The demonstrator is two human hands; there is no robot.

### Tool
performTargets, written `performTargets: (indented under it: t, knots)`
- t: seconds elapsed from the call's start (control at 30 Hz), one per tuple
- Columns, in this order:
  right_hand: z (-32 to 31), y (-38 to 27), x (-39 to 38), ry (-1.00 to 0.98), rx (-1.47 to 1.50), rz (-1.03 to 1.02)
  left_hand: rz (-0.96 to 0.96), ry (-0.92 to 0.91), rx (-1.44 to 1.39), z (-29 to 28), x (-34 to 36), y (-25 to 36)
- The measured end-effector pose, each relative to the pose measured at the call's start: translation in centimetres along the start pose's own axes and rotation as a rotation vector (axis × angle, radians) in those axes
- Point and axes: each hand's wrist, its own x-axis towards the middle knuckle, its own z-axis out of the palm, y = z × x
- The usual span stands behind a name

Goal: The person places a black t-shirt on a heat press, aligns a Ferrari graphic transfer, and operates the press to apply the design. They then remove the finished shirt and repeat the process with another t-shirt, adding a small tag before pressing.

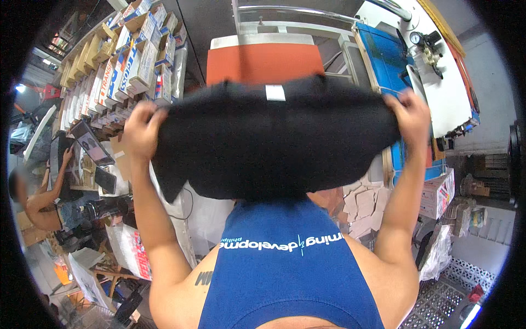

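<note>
A black garment, apparently a T-shirt (274, 142), is stretched wide in front of my chest. A small white rectangle (275, 92) sits at the middle of its upper edge. My left hand (145, 131) grips the garment's left end, its fingers closed and a little blurred. At the opposite end my right hand (408, 116) pinches the cloth near its upper corner. Beyond the garment lies a flat orange board (263, 63) with a pale far edge; the cloth hides the board's near part.
Shelves of cardboard boxes (129, 66) stand at the left. A person (41, 203) works beside a laptop (90, 142) at far left. On the right are a blue frame (383, 57) and a white table (438, 77) carrying a pressure gauge (416, 38). Paper pieces (361, 205) lie low right.
</note>
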Motion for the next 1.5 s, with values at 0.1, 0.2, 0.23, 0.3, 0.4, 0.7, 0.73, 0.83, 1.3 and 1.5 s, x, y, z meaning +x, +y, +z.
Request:
performTargets:
  t: [0.1, 0.2, 0.23, 0.3, 0.4, 0.7, 0.73, 0.83, 1.3, 1.5]
  knots:
    - [8.5, 0.6, 6.6, -0.063, -0.23, 0.115, 0.086, -0.114, 0.398, 7.3, 6.4, -2.0]
    - [13.9, 2.8, 2.5, 0.039, -0.086, -0.112, 0.202, -0.071, 0.225, 10.1, 4.6, -5.4]
    - [14.5, 3.9, -0.8, -0.073, 0.06, 0.081, 0.191, -0.041, 0.111, 10.1, 1.8, -6.5]
    - [15.1, 5.6, -7.8, -0.092, -0.036, 0.346, -0.307, -0.248, 0.036, 9.0, -5.0, -8.2]
    - [17.1, 7.5, -12.8, -0.503, 0.582, 1.32, -1.277, -0.461, -0.665, 11.4, -10.5, -10.1]
    - [19.2, 9.8, -12.6, -0.036, 1.105, 1.034, -0.808, 0.093, -0.696, 12.3, -9.8, -13.7]
    - [18.7, 9.7, -12.8, -0.108, 0.9, 1.085, -0.898, 0.018, -0.744, 11.4, -10.5, -13.4]
    - [17.5, 8.7, -14.4, -0.326, 0.983, 1.091, -0.981, -0.111, -0.823, 9.9, -12.8, -12.1]
    - [14.7, 7.5, -23.5, -0.27, 0.584, 0.956, -0.767, 0.061, -0.449, 8.0, -21.6, -10.1]
    - [12.9, 3.1, -22.5, -0.324, -0.128, 0.647, -1.136, -0.106, -0.374, 7.5, -23.8, -13.0]
